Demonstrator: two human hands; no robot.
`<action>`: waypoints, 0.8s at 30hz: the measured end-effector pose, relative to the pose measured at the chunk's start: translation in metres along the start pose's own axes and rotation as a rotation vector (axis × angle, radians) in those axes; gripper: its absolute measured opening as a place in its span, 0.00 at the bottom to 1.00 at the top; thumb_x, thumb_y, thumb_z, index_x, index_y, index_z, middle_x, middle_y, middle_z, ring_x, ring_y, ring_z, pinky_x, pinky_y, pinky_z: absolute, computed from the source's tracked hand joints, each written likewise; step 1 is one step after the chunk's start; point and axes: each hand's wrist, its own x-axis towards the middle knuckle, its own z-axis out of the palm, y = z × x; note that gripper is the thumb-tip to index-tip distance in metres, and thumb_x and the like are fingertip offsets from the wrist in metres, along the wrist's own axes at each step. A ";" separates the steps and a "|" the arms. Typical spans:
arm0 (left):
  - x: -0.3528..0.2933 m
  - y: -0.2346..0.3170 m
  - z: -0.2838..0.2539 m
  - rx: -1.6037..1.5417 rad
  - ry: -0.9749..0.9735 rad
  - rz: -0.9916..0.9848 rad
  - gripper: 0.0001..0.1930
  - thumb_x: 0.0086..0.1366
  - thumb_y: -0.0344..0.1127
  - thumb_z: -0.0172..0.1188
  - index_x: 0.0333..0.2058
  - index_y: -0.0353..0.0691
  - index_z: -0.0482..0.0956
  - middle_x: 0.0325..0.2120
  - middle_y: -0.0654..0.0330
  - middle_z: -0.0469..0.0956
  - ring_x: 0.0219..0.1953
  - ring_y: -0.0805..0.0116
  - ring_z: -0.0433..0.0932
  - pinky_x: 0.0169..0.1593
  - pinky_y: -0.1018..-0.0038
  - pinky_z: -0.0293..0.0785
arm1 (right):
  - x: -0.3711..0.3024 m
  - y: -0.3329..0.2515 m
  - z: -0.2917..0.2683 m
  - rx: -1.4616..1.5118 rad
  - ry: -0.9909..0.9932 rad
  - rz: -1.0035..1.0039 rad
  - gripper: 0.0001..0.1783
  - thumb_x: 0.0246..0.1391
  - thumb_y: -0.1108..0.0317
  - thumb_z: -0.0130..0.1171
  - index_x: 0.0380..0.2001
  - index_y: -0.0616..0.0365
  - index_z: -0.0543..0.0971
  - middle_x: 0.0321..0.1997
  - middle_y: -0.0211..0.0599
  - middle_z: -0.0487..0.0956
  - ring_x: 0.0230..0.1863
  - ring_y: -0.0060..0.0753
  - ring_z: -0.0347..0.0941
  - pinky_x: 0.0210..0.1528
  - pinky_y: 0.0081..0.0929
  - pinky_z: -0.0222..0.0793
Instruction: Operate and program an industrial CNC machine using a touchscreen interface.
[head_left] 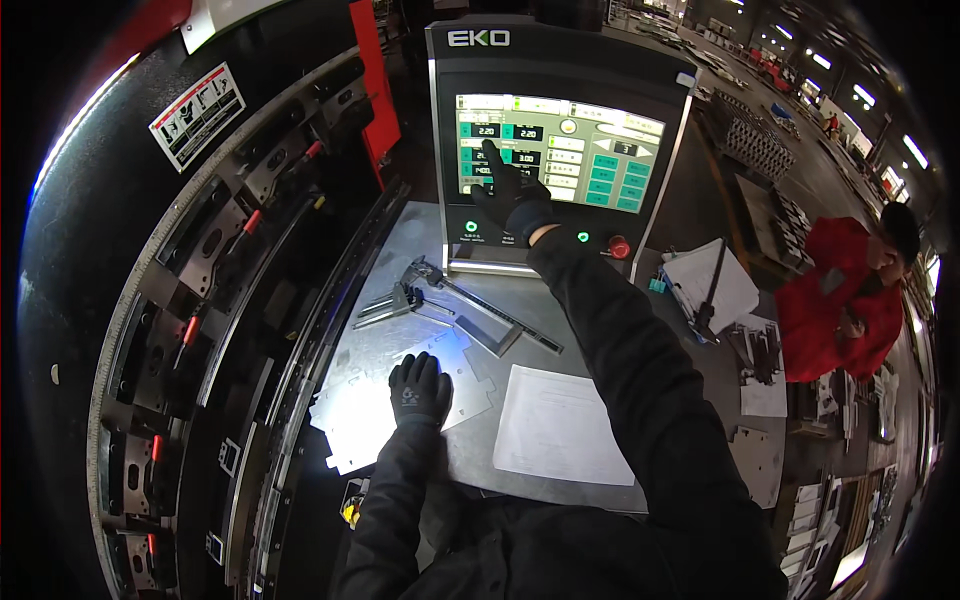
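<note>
The left hand (pixel 418 393) lies palm down on a thin metal plate (pixel 360 430) at the near left of the table (pixel 575 350), fingers forward, gripping nothing. Paper (pixel 560 425) lies to its right. Beyond are a caliper (pixel 480 302) and a dark tool (pixel 402 303). At the far edge stands the screen (pixel 625 185); the right hand (pixel 513 192) points at its left part, though I cannot tell whether the other fingers are closed. Far right is a person in red (pixel 840 300)
</note>
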 end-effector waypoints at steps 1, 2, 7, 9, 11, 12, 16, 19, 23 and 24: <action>-0.001 0.000 0.000 0.004 0.006 0.000 0.15 0.50 0.37 0.54 0.37 0.41 0.73 0.41 0.57 0.75 0.46 0.52 0.70 0.50 0.60 0.63 | 0.006 -0.008 0.000 -0.024 -0.006 0.000 0.39 0.48 0.52 0.48 0.63 0.46 0.51 0.42 0.48 0.77 0.39 0.52 0.75 0.38 0.44 0.68; -0.002 -0.001 0.000 0.008 0.012 0.001 0.15 0.50 0.37 0.54 0.37 0.41 0.73 0.41 0.57 0.75 0.46 0.52 0.70 0.50 0.60 0.63 | 0.011 -0.016 0.000 -0.048 -0.012 0.000 0.39 0.48 0.52 0.48 0.63 0.46 0.51 0.42 0.48 0.77 0.39 0.53 0.75 0.38 0.44 0.68; -0.002 0.001 0.004 0.010 0.047 0.011 0.14 0.50 0.38 0.54 0.37 0.41 0.73 0.40 0.57 0.75 0.46 0.53 0.70 0.50 0.60 0.62 | 0.038 -0.027 0.003 -0.069 0.034 -0.011 0.40 0.48 0.49 0.46 0.64 0.45 0.48 0.42 0.48 0.77 0.36 0.54 0.75 0.35 0.46 0.69; -0.004 -0.001 0.006 0.010 0.056 0.012 0.14 0.50 0.38 0.54 0.36 0.41 0.73 0.40 0.57 0.75 0.46 0.53 0.70 0.50 0.60 0.62 | 0.039 -0.030 0.004 -0.067 0.050 -0.016 0.41 0.48 0.48 0.45 0.64 0.45 0.47 0.42 0.48 0.77 0.35 0.54 0.75 0.34 0.47 0.69; -0.006 -0.004 0.008 0.017 0.054 0.012 0.14 0.50 0.38 0.54 0.37 0.41 0.74 0.40 0.57 0.75 0.46 0.52 0.70 0.50 0.61 0.62 | 0.029 -0.036 0.006 -0.046 0.029 -0.034 0.41 0.48 0.48 0.45 0.64 0.45 0.48 0.41 0.47 0.77 0.35 0.54 0.75 0.34 0.47 0.69; -0.007 -0.006 0.009 0.021 0.053 0.013 0.14 0.50 0.38 0.54 0.37 0.41 0.74 0.40 0.58 0.75 0.46 0.52 0.70 0.51 0.61 0.62 | 0.025 -0.038 0.007 -0.035 0.019 -0.042 0.40 0.49 0.48 0.45 0.64 0.45 0.48 0.41 0.47 0.77 0.36 0.54 0.75 0.34 0.47 0.69; -0.004 -0.003 0.006 0.010 0.030 0.008 0.14 0.50 0.38 0.54 0.37 0.41 0.74 0.40 0.57 0.75 0.46 0.52 0.70 0.51 0.61 0.62 | 0.016 -0.029 0.012 -0.033 0.016 -0.038 0.40 0.49 0.48 0.45 0.64 0.46 0.48 0.40 0.47 0.77 0.36 0.54 0.75 0.34 0.47 0.69; -0.001 -0.001 0.005 -0.002 0.009 0.002 0.14 0.50 0.38 0.54 0.37 0.41 0.74 0.40 0.57 0.75 0.47 0.53 0.70 0.51 0.61 0.62 | 0.010 -0.016 0.014 -0.039 0.025 -0.027 0.40 0.49 0.49 0.46 0.64 0.46 0.48 0.39 0.46 0.77 0.36 0.54 0.75 0.34 0.46 0.69; -0.001 -0.003 0.006 0.006 0.052 0.016 0.13 0.50 0.38 0.54 0.36 0.41 0.73 0.39 0.57 0.75 0.45 0.54 0.70 0.50 0.61 0.62 | 0.003 0.006 0.005 -0.055 0.036 -0.007 0.38 0.50 0.51 0.48 0.64 0.44 0.50 0.37 0.44 0.78 0.36 0.49 0.76 0.34 0.41 0.69; -0.001 -0.002 0.006 0.005 0.052 0.017 0.13 0.50 0.38 0.54 0.36 0.41 0.73 0.39 0.57 0.75 0.45 0.54 0.70 0.50 0.61 0.62 | 0.004 0.006 0.001 -0.055 0.036 -0.006 0.38 0.50 0.51 0.48 0.64 0.44 0.50 0.37 0.44 0.78 0.36 0.49 0.76 0.34 0.41 0.69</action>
